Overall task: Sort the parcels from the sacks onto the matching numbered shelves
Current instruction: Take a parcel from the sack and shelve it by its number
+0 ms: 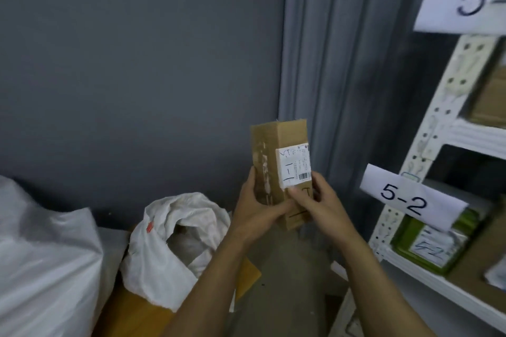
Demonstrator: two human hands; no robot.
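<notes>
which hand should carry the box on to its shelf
Left, probably. The left hand wraps the cardboard box low on its side, bearing it; the right hand only pinches it just below the label.

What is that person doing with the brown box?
A person is holding a tall cardboard box upright with both hands. The left hand grips its lower side, and the right hand holds the front just under the white shipping label, which faces the camera. An open white sack sits on the floor to the left. On the right stands a white shelf rack with a paper tag reading 5-2 and a green parcel on it. The box is not on any shelf yet.
</notes>
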